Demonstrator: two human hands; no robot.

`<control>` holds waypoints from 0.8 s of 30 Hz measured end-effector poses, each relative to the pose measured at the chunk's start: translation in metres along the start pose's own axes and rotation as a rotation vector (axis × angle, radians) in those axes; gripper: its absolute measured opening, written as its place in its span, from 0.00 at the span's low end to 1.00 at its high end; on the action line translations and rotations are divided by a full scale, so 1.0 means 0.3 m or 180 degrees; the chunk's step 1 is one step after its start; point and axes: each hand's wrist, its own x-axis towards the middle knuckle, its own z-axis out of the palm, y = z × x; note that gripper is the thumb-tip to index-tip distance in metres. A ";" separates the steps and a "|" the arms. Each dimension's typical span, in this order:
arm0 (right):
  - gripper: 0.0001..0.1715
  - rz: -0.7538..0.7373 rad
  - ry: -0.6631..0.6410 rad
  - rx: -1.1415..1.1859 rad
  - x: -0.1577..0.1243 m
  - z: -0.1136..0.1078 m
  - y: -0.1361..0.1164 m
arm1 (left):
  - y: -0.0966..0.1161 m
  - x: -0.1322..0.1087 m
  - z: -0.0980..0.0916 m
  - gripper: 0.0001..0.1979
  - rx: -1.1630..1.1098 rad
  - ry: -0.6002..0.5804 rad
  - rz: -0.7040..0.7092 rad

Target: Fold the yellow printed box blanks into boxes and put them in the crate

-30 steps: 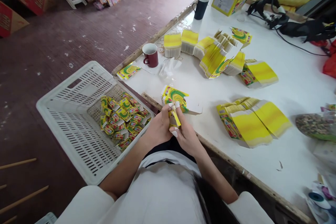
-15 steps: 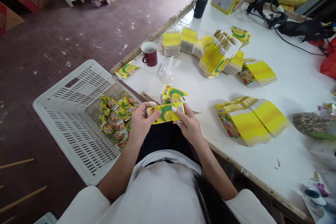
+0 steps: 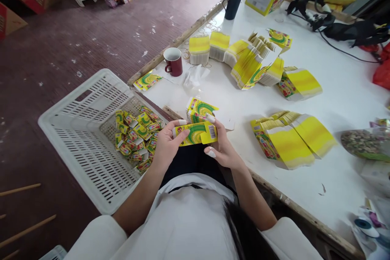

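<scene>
Over my lap, at the table's edge, my left hand (image 3: 167,146) pinches the left end of a flat yellow-and-green carton (image 3: 198,134), thumb on top and fingers beneath. My right hand (image 3: 227,149) is at the carton's other end, near a barcode. Its fingers reach along the far edge, while the thumb stands off, lowered and apart from the carton. White coverings wrap some of my fingertips. Just beyond, similar printed cartons (image 3: 201,108) lie on the table, partly hidden by the held one. A white plastic basket (image 3: 70,130) at my left contains many small folded cartons (image 3: 137,136).
On the white table (image 3: 231,113) are bundles of yellow cartons (image 3: 292,138), a maroon mug (image 3: 174,63), a dark mug (image 3: 233,6), crumpled tissue (image 3: 196,76) and loose rubber bands. Black straps with a cable (image 3: 350,30) lie at the back right. A wooden strip edges the table.
My right thumb has come off the carton's face and swung down and away. The carton and both hands have shifted slightly right; a flap now shows at its right end.
</scene>
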 end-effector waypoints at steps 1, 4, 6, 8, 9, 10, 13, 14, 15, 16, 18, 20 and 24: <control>0.40 -0.0023 -0.0057 0.0028 0.000 0.001 -0.001 | 0.000 -0.002 0.001 0.22 -0.0012 -0.0016 -0.0002; 0.30 0.0009 -0.0049 -0.0275 0.007 -0.012 -0.006 | -0.004 -0.009 0.004 0.20 -0.0041 -0.0009 0.0019; 0.28 0.0037 -0.0165 -0.0533 0.015 -0.022 -0.009 | -0.006 -0.012 0.010 0.19 -0.0059 0.0038 0.0076; 0.29 0.0058 -0.0338 -0.0658 0.021 -0.028 -0.008 | -0.008 -0.016 0.022 0.18 -0.0032 0.0092 0.0181; 0.30 0.0062 -0.0356 -0.0678 0.022 -0.029 -0.006 | -0.009 -0.017 0.030 0.17 0.0022 0.0100 0.0242; 0.31 0.0067 -0.0294 -0.0683 0.022 -0.029 -0.003 | -0.010 -0.019 0.039 0.16 0.0085 0.0097 0.0300; 0.32 0.0133 0.0180 -0.0610 0.015 -0.026 0.004 | -0.016 -0.020 0.061 0.15 0.0187 0.0030 0.0388; 0.33 0.0179 0.0317 -0.0513 0.012 -0.026 0.004 | -0.020 -0.019 0.064 0.16 0.0156 -0.0006 0.0368; 0.34 0.0225 0.0396 -0.0372 0.010 -0.025 0.004 | -0.024 -0.018 0.066 0.17 0.0088 -0.0037 0.0336; 0.34 0.0255 0.0439 -0.0213 0.008 -0.022 0.002 | -0.029 -0.016 0.066 0.18 0.0011 -0.0070 0.0285; 0.29 0.0249 0.0660 0.0019 0.010 -0.010 -0.003 | -0.040 -0.014 0.065 0.19 -0.0062 -0.0151 0.0158; 0.17 0.0176 0.1158 -0.0045 0.018 0.016 -0.009 | -0.049 -0.015 0.066 0.20 -0.0073 -0.0244 0.0060; 0.07 -0.0071 0.1556 -0.0588 0.046 0.078 -0.022 | -0.054 -0.022 0.061 0.20 -0.0113 -0.0302 0.0025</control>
